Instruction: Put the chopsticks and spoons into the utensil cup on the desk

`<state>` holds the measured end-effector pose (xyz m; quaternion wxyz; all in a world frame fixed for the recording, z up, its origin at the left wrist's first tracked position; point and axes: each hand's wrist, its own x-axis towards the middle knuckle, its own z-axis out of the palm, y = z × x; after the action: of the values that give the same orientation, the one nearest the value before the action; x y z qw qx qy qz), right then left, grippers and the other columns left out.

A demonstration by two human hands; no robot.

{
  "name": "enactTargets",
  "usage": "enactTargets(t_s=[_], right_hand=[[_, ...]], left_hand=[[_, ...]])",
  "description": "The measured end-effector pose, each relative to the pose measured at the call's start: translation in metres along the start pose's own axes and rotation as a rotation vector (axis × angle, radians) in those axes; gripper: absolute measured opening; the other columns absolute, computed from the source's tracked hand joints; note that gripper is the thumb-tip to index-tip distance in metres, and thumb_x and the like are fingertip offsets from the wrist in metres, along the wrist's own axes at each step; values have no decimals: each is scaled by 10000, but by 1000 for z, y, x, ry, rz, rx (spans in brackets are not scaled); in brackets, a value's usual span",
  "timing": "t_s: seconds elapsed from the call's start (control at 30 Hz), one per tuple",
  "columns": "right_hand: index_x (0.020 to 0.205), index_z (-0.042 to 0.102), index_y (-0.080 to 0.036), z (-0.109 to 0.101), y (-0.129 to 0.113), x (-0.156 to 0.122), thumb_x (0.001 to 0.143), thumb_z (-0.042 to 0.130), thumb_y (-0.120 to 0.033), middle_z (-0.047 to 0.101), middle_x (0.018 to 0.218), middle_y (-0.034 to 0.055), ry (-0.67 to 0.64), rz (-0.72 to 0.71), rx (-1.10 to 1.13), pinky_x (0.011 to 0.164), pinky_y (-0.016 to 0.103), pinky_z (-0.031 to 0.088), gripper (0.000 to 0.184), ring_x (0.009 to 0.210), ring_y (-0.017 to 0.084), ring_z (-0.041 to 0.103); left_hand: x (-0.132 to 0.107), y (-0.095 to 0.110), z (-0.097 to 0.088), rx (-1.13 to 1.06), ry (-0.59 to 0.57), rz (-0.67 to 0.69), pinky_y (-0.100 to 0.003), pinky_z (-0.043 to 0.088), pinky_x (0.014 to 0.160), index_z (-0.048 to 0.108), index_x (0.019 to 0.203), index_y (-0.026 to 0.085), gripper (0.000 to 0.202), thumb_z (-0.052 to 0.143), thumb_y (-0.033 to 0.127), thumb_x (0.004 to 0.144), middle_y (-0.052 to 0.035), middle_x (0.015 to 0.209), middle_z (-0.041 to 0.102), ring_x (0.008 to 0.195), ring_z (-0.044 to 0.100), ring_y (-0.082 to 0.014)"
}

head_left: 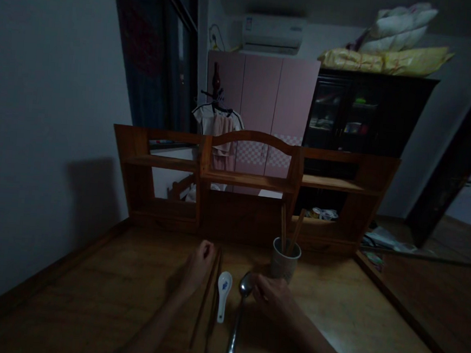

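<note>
My left hand [198, 261] is curled closed at the far tips of a pair of dark chopsticks [206, 304] lying on the wooden table [99, 296]; the grip itself is hard to see. Right of them lies a white ceramic spoon [223, 294] with a blue pattern, then a long metal spoon [237, 323]. My right hand [270, 298] rests with bent fingers against the metal spoon's bowl, just in front of a grey cup [285, 262] that holds two upright chopsticks [289, 231].
A wooden shelf unit [251, 180] stands along the table's far edge. Behind it are a pink wardrobe [266, 97], a dark glass cabinet [346, 117] with bedding on top, and hanging clothes [219, 126]. A wall is at left. The room is dim.
</note>
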<state>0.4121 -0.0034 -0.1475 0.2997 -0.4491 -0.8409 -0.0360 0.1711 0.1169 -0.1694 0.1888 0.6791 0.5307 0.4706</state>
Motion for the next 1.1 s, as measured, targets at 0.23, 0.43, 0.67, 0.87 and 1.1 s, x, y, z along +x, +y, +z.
enactTargets(t_s=[0.23, 0.43, 0.67, 0.87, 1.1], right_hand=[[991, 613, -218, 6, 1, -3, 917, 507, -160, 702, 882, 30, -113, 21, 3, 605, 221, 400, 141, 730, 149, 664], [993, 596, -230, 6, -5, -2, 920, 503, -165, 697, 914, 21, -149, 50, -6, 620, 225, 403, 135, 739, 152, 660], [993, 582, -224, 7, -5, -2, 938, 478, -173, 693, 924, 22, -174, 45, 28, 651, 218, 414, 128, 765, 146, 658], [968, 595, -219, 6, -7, -1, 939, 472, -175, 699, 907, 30, -167, 71, 37, 658, 221, 419, 134, 760, 148, 661], [978, 596, -224, 4, -10, -2, 962, 434, -186, 699, 915, 32, -174, 73, 56, 666, 222, 426, 167, 761, 144, 660]], left_hand=[[0, -2, 1, 12, -45, 10, -210, 381, 601, 573, 846, 211, 231, 424, 378, 902, -11, 758, 668, 702, 634, -150], [-5, -2, 3, 59, -170, 26, -202, 353, 562, 646, 753, 203, 131, 584, 311, 794, 15, 630, 652, 593, 601, -132], [-5, 3, 2, 116, -182, -23, -203, 355, 587, 665, 745, 182, 96, 580, 213, 778, -24, 713, 692, 663, 621, -144], [-5, 3, 0, 132, -149, -18, -204, 366, 611, 646, 790, 185, 94, 559, 153, 771, -25, 763, 689, 697, 623, -139], [-5, 1, 0, 133, -145, 4, -204, 360, 599, 653, 778, 197, 82, 573, 181, 777, -9, 730, 682, 676, 618, -134]])
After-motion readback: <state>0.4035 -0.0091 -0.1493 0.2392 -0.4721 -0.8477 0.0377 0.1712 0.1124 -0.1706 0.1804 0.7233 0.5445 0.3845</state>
